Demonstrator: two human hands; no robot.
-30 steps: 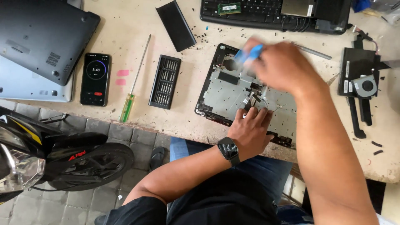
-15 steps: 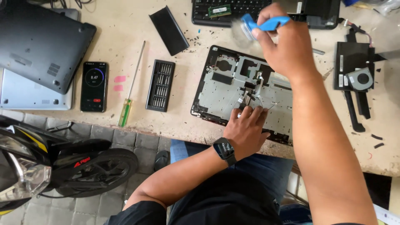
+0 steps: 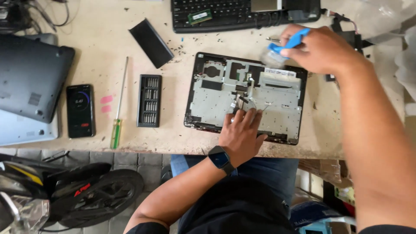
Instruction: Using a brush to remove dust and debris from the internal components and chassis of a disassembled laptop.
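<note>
Laptop chassis (image 3: pixel 216 104) beside bit case (image 3: pixel 149 100)

Worn beige workbench (image 3: pixel 108 39), scuffed, speckled with dark bits. Grey paving-stone floor (image 3: pixel 130 161) below front edge. Even daylight, soft shadows, no walls or windows in view.

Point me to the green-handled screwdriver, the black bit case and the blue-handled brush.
green-handled screwdriver (image 3: pixel 115 133), head view, on its green handle.
black rectangular bit case (image 3: pixel 149 100), head view, on its middle.
blue-handled brush (image 3: pixel 294 40), head view, on the handle in the right hand (image 3: pixel 323 50).
</note>
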